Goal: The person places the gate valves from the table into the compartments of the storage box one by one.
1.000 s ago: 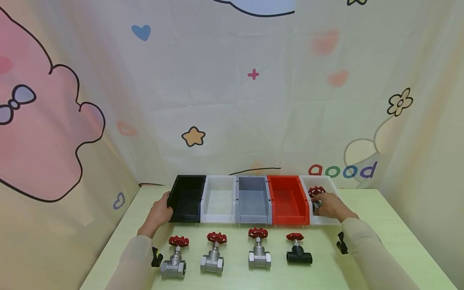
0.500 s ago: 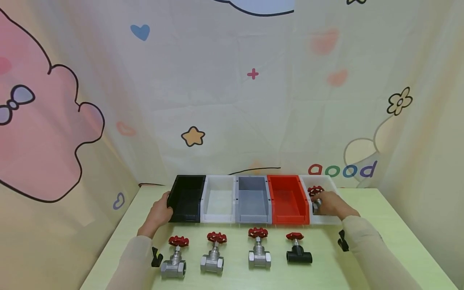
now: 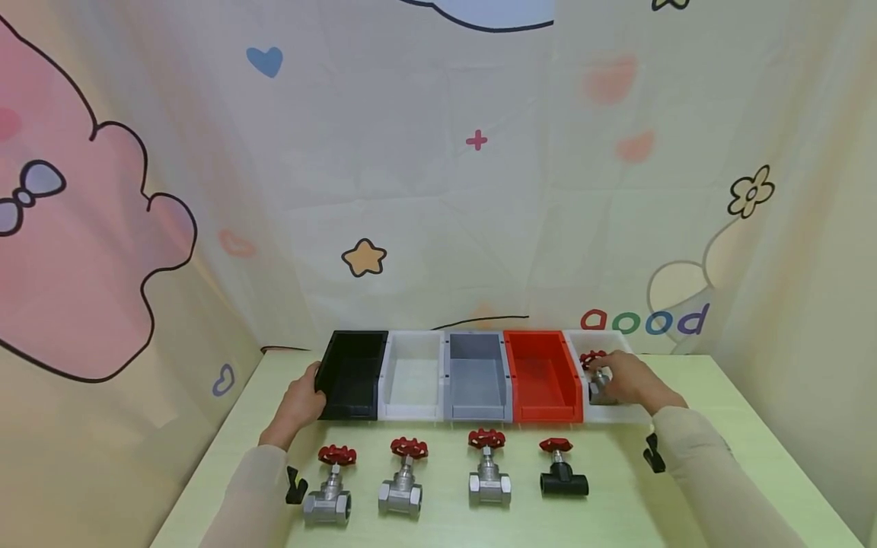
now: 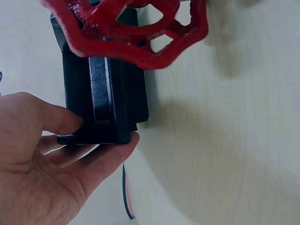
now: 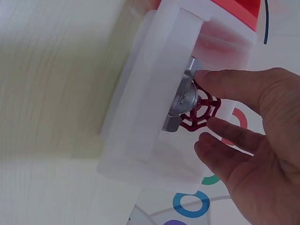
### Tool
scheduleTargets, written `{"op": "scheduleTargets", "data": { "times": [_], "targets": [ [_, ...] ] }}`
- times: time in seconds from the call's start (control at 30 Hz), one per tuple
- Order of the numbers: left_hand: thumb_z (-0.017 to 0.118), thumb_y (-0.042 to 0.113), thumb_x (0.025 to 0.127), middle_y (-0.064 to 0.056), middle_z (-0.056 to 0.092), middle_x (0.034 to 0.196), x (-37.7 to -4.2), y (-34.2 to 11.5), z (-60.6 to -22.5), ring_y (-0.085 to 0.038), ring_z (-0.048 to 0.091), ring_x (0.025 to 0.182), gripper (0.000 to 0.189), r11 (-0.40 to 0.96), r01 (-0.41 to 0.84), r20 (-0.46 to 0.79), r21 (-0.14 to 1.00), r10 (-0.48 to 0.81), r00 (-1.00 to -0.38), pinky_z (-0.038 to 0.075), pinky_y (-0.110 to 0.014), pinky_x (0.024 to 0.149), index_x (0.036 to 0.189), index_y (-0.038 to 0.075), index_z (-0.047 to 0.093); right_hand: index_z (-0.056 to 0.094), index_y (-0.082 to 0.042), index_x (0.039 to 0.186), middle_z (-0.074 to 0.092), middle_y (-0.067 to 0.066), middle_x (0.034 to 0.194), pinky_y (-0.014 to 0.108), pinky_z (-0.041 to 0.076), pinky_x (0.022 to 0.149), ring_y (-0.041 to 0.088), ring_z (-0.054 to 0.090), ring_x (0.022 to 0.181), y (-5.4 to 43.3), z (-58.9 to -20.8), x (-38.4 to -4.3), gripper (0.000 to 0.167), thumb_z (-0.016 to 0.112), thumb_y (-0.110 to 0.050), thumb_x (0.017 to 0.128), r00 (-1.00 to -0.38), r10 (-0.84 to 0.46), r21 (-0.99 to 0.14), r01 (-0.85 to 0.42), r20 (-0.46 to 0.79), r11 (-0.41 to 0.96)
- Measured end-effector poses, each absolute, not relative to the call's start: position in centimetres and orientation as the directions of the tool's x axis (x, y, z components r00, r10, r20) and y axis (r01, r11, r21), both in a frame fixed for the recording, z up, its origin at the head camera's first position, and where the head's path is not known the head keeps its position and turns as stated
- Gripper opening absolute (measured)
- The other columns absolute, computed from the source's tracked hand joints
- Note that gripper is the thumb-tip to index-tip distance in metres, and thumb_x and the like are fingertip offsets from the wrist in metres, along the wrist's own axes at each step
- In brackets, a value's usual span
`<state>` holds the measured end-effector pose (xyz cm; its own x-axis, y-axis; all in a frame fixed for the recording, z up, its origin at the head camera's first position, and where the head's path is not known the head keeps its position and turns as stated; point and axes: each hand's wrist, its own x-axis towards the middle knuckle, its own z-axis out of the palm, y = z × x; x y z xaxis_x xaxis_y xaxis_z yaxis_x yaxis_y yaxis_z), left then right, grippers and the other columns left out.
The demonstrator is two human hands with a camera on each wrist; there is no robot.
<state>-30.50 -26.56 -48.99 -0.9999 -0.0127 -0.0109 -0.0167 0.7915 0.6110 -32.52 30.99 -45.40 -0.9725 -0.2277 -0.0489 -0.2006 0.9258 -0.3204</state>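
Note:
My left hand (image 3: 301, 399) grips the side wall of the black bin (image 3: 353, 380); in the left wrist view the thumb lies inside it and the fingers outside. At the row's other end my right hand (image 3: 633, 378) reaches into the right white bin (image 5: 136, 93). There a metal gate valve (image 5: 185, 98) with a red handwheel rests against the bin's front wall. Thumb and fingers stand apart around the valve, loosely spread; the thumb tip overlaps its body, and contact is unclear. A red handwheel (image 4: 140, 42) fills the top of the left wrist view.
Between the end bins stand another white bin (image 3: 413, 380), a grey bin (image 3: 477, 380) and a red bin (image 3: 544, 380). In front lie three metal valves (image 3: 329, 504) (image 3: 400, 496) (image 3: 489, 487) and a black-bodied valve (image 3: 564, 481), all with red handwheels. A printed curtain (image 3: 425, 190) hangs behind.
My right hand has drawn back slightly to the right, its fingers loosening, and more of the valve in the white bin shows. My left hand has stayed on the black bin.

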Motion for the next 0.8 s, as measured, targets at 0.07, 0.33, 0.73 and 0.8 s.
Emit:
{"op": "scheduleTargets", "data": {
  "times": [0.07,0.33,0.73,0.8],
  "targets": [
    [0.041,0.004,0.094,-0.033,0.064,0.112,-30.5,-26.5,-49.0,-0.021,0.053,0.059,0.064,0.794,-0.012,-0.004,0.608,-0.012,-1.0,0.04,-0.032,0.053,0.153,-0.004,0.018,0.071,-0.005,0.115,0.065,0.022,0.119,0.061,0.047,0.096,0.04,0.058,0.106,31.0,-45.2,-32.4,0.037,0.077,-0.007,0.079,-0.971,-0.239,-0.303,-0.224,-0.011,0.926],
    [0.041,0.004,0.094,-0.035,0.063,0.109,-30.3,-26.3,-48.8,-0.019,0.051,0.056,0.064,0.797,-0.005,-0.005,0.604,-0.003,-1.0,0.039,-0.031,0.052,0.153,-0.004,0.018,0.067,-0.005,0.124,0.057,0.026,0.128,0.058,0.051,0.09,0.045,0.054,0.113,30.8,-44.0,-31.5,0.044,0.076,-0.008,0.08,-0.967,-0.246,-0.279,-0.254,0.065,0.926],
    [0.041,0.002,0.094,-0.039,0.055,0.127,-30.2,-26.4,-48.6,-0.025,0.058,0.072,0.063,0.813,0.009,0.003,0.583,0.009,-1.0,0.042,-0.033,0.056,0.152,-0.006,0.019,0.067,-0.005,0.123,0.053,0.03,0.135,0.063,0.047,0.093,0.052,0.047,0.122,30.0,-41.5,-30.0,0.043,0.074,-0.005,0.081,-0.948,-0.277,-0.222,-0.307,0.156,0.925],
    [0.042,0.002,0.094,-0.039,0.055,0.128,-30.2,-26.4,-48.7,-0.028,0.061,0.077,0.063,0.818,0.009,0.006,0.576,0.007,-1.0,0.045,-0.035,0.06,0.152,-0.006,0.02,0.067,-0.005,0.123,0.053,0.03,0.136,0.064,0.046,0.094,0.052,0.047,0.123,30.0,-41.2,-29.8,0.043,0.075,-0.006,0.081,-0.945,-0.28,-0.208,-0.311,0.167,0.927]
  ]
}}
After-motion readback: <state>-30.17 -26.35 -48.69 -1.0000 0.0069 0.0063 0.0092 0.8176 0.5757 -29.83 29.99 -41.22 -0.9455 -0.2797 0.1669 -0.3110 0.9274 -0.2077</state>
